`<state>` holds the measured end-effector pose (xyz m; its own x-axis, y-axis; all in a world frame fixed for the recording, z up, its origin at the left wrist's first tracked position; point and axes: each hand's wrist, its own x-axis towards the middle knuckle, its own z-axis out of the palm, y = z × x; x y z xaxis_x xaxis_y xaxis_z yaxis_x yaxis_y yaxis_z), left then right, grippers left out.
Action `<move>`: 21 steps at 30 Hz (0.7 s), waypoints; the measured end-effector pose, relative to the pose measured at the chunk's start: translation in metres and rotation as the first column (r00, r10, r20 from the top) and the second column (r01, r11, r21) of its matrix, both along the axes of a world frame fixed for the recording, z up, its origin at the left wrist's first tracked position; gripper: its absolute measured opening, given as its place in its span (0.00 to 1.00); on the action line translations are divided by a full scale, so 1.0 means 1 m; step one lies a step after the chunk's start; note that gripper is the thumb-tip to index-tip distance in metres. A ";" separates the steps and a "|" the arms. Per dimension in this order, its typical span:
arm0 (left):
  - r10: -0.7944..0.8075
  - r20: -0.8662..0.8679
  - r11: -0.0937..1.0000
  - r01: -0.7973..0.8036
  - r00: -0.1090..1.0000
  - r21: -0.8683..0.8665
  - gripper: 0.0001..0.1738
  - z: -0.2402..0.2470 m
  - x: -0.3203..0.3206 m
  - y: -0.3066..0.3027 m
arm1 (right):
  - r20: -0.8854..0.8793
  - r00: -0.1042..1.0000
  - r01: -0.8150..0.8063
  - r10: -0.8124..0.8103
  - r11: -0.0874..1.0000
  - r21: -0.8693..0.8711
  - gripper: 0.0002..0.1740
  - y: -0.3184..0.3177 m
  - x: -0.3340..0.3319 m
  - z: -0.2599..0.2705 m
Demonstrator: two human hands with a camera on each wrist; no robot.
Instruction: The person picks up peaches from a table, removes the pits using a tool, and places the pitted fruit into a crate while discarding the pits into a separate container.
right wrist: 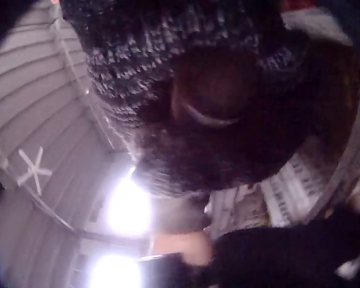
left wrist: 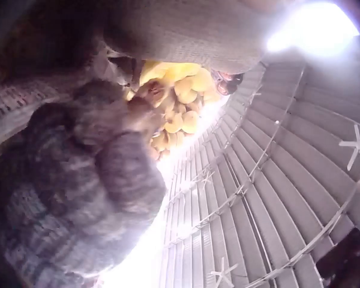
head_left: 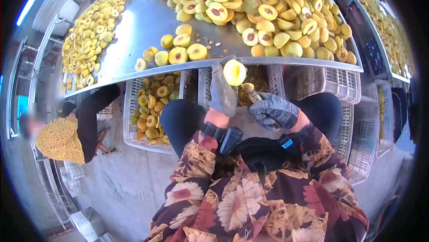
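Note:
In the head view my gloved left hand (head_left: 222, 92) holds a yellow peach half (head_left: 234, 72) at the table's front edge, its pale side facing up. Close by on the right, my right hand (head_left: 275, 110), in a grey knit glove, grips a small hand tool (head_left: 254, 96). The tool's tip points toward the peach half, with yellow-orange flesh beside it. In the right wrist view a round brown handle end (right wrist: 213, 90) shows within the dark fist. The left wrist view shows the right glove's curled fingers (left wrist: 126, 174); the tool's working end is blurred there.
A metal table (head_left: 129, 32) carries a large pile of peach halves (head_left: 286, 14), some with pits. Below stand a white crate (head_left: 128, 130) of halves, a middle crate (head_left: 275, 79) under my hands and stacked crates (head_left: 333, 83) at right. Another person (head_left: 62, 139) sits at left.

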<state>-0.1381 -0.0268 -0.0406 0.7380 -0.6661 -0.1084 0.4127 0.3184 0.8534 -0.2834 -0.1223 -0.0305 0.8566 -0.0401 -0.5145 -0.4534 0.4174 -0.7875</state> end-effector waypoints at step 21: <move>-0.697 0.569 0.316 -0.524 0.438 0.791 0.30 0.030 0.251 -0.022 | -0.541 0.831 -0.555 0.125 0.233 -0.798 0.23 -0.024 0.019 -0.064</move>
